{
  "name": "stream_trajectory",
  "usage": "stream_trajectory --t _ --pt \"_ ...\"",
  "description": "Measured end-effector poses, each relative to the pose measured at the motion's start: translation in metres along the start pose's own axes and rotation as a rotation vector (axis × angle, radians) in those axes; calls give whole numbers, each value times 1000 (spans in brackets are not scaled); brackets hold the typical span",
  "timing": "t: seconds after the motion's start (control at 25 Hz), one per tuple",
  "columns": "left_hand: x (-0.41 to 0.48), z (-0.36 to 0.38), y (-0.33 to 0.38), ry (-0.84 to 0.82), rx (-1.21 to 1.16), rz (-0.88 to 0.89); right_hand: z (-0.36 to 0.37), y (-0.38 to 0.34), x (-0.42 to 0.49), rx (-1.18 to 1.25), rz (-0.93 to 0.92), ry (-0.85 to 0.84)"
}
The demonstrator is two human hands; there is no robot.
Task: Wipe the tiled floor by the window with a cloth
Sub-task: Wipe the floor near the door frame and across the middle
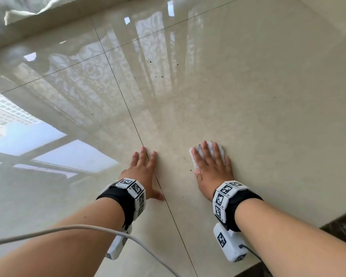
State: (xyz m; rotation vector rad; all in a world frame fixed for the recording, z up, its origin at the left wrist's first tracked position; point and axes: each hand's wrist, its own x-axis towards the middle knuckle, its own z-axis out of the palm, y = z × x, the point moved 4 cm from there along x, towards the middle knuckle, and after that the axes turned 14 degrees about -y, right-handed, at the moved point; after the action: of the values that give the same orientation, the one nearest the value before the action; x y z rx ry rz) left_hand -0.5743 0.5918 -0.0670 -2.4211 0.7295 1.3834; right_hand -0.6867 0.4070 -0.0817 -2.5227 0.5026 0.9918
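While L hand (143, 173) lies flat, R hand (213, 166), grip released, presses cloth (194, 157) under palm.

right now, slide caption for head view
Right hand presses a white cloth on the tiled floor; left hand rests flat beside it.

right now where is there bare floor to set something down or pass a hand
Widest bare floor lies right of the right hand pressing the cloth. More lies ahead of both hands up to the dark specks, and left of the left hand. The strip between the hands is narrow. Nearest the body it is crowded: forearms and cable.
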Motion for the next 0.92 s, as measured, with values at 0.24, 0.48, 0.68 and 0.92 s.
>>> stream_trajectory --t 0.24,0.48,0.68,0.92 --pt "-3 4 18 -27 -78 -2 18 -50 -10 -116 -174 -67" --pt "-10 3 34 -69 -103 -19 13 -35 -16 -175 -226 -83" --pt "-19 0 44 -69 -116 -8 -29 8 1 -57 -24 33" --pt "-27 3 61 -73 -90 -1 -66 60 13 125 266 161"
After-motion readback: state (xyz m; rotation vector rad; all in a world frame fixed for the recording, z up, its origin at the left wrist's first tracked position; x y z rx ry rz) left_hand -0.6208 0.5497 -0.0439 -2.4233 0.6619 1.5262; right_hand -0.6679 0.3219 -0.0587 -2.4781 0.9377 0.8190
